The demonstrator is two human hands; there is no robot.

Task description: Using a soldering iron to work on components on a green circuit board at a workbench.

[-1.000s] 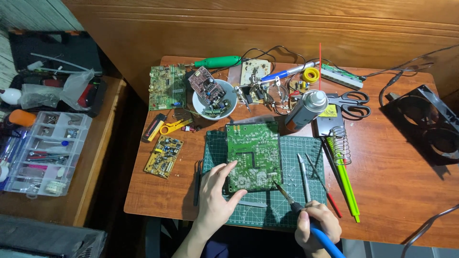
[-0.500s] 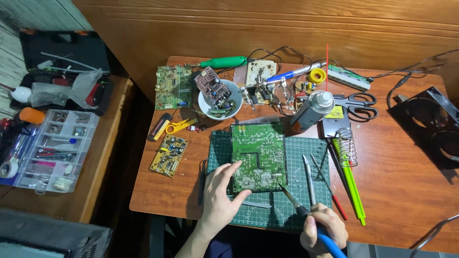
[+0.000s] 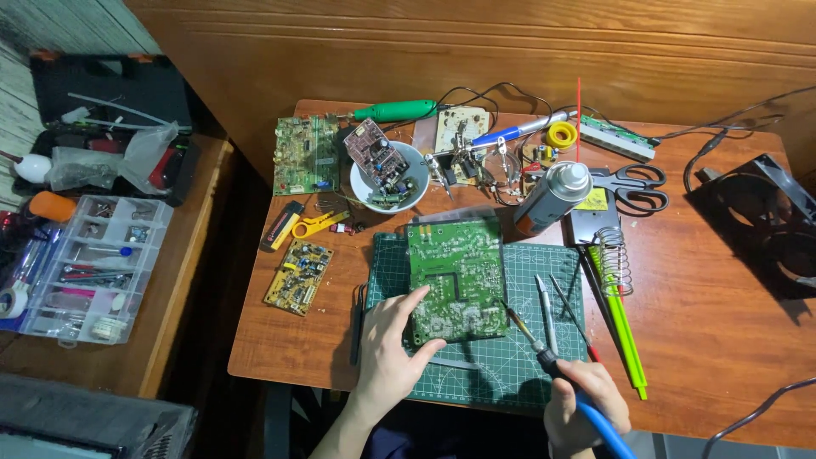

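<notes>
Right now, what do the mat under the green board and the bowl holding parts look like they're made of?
The cutting mat looks like matte rubbery plastic: dark green, flat, printed with a pale grid. The white bowl appears to be glazed ceramic, judging by its smooth glossy rim, though hard plastic cannot be ruled out.

Circuit board (image 3: 455, 276) lies on mat (image 3: 544, 374), bowl (image 3: 389, 183) behind.

4 circuit boards (image 3: 457, 278), 1 bowl (image 3: 364, 191), 1 scissors (image 3: 633, 185)
</notes>
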